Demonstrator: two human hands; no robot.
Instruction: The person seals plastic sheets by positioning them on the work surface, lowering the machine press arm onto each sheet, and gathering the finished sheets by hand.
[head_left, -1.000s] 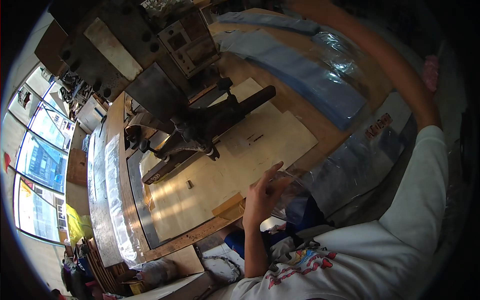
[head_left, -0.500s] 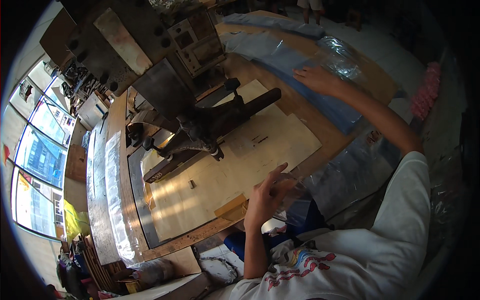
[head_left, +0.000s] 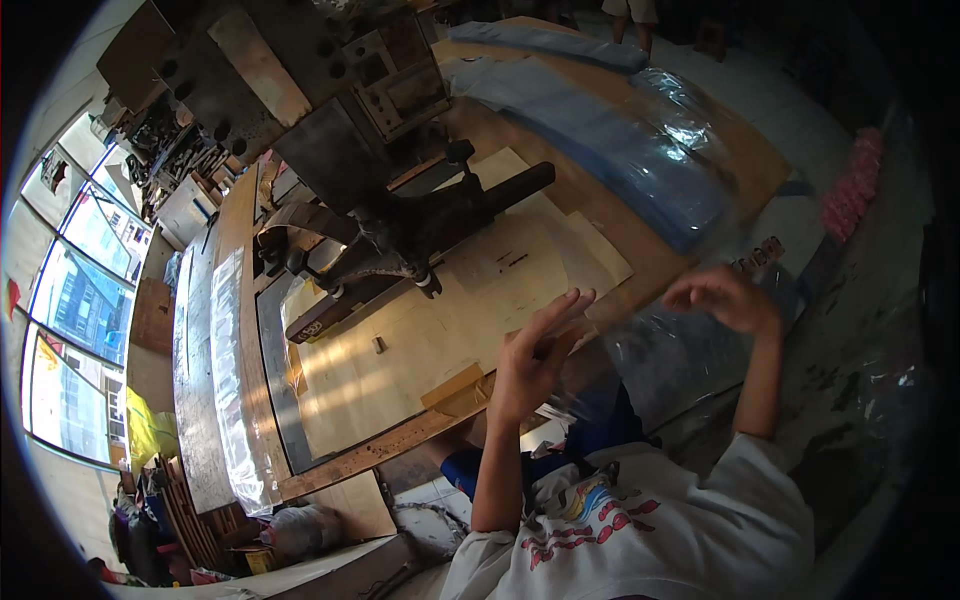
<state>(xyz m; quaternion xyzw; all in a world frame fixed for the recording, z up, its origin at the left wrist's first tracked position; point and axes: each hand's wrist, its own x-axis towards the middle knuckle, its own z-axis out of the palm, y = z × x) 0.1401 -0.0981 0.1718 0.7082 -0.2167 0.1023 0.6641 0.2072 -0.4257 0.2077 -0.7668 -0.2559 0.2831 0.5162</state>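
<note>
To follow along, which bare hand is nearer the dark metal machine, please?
The left bare hand; the right bare hand is farther right, away from the machine.

A dark press column [head_left: 335,150] and its crossbar [head_left: 515,187] blocked the middle of a pale sheet [head_left: 420,365]. Between crossbar and left hand [head_left: 532,355], open space ran above the sheet, one small block [head_left: 378,345] farther left.

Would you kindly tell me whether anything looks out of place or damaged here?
Only minor things: a small block lies loose on the pale board, apart from the dark bar, like a stray part. Short dark marks also spoil the board's surface. I see no obvious spill.
</note>
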